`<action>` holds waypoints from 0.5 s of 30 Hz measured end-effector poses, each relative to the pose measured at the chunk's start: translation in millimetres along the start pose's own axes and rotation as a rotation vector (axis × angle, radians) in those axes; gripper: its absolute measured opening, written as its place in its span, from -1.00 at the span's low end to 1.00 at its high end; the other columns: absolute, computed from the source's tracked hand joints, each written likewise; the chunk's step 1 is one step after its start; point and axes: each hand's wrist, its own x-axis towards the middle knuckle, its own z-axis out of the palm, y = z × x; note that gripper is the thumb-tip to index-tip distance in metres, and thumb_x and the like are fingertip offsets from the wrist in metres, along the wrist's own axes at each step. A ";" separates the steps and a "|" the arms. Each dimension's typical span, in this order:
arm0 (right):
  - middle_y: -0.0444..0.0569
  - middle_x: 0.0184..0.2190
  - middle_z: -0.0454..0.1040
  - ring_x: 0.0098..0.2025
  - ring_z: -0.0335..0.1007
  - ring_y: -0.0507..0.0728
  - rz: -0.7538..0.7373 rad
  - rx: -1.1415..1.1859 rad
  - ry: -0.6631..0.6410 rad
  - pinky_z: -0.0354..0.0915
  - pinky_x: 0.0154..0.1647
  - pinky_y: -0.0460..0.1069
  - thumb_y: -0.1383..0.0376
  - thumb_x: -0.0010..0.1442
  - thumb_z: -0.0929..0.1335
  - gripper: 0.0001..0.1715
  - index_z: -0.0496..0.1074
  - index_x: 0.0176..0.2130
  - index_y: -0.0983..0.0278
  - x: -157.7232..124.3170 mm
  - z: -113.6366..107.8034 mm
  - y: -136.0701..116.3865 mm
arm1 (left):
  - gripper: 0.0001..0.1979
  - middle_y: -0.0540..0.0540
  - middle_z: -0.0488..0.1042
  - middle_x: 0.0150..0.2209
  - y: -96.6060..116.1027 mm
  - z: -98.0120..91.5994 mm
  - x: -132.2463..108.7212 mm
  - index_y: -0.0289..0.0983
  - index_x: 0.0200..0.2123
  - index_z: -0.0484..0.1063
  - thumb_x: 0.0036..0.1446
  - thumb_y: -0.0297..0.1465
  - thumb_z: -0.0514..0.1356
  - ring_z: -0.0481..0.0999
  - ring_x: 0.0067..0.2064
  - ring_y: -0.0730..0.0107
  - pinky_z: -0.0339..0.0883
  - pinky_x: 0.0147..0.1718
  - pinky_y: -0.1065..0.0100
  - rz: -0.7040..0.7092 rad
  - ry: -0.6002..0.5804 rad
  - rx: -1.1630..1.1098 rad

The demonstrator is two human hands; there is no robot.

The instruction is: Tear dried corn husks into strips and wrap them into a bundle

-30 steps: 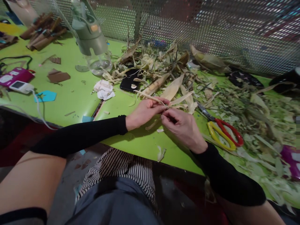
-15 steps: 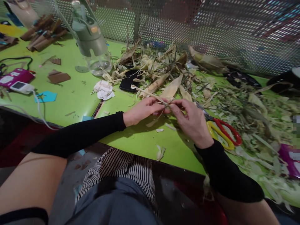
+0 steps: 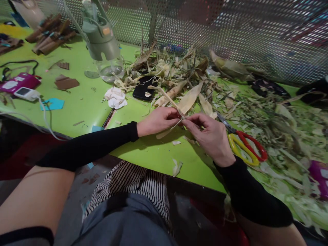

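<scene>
Between my two hands is a thin, pale strip of corn husk [image 3: 167, 95], bent where my fingertips meet. My left hand [image 3: 159, 120] pinches it from the left, thumb and fingers pressed together. My right hand [image 3: 208, 136] grips the same spot from the right between thumb and forefinger. One end of the strip points up toward the black phone [image 3: 143, 89]; another flat end hangs down below my left fingers. Scissors [image 3: 247, 147] with one red and one yellow handle lie beside my right wrist. A broad dry husk leaf [image 3: 191, 99] lies just behind my hands.
Heaped husk scraps [image 3: 166, 66] cover the back and right of the green table [image 3: 146, 153]. A water bottle [image 3: 101, 44] stands behind crumpled tissue [image 3: 115, 97]. Brown rolled bundles [image 3: 52, 36] and a white device on a cable [image 3: 27, 93] lie left. A perforated metal screen [image 3: 184, 24] runs behind.
The husk strip's upper end has swung upward, and its lower end now shows more below my left fingers. Both hands keep their pinch. The whole view has shifted slightly.
</scene>
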 end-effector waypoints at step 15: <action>-0.04 -0.34 0.64 -0.38 0.50 0.11 -0.037 0.001 -0.033 0.35 -0.38 0.00 0.07 0.34 0.42 -0.75 0.50 -0.26 0.20 2.5 -0.6 2.9 | -0.75 -0.09 0.61 -0.27 18.9 -5.7 -1.9 -0.38 -0.17 0.53 0.39 -0.30 0.18 0.54 -0.27 0.46 0.44 -0.16 0.37 -0.165 -0.116 -0.102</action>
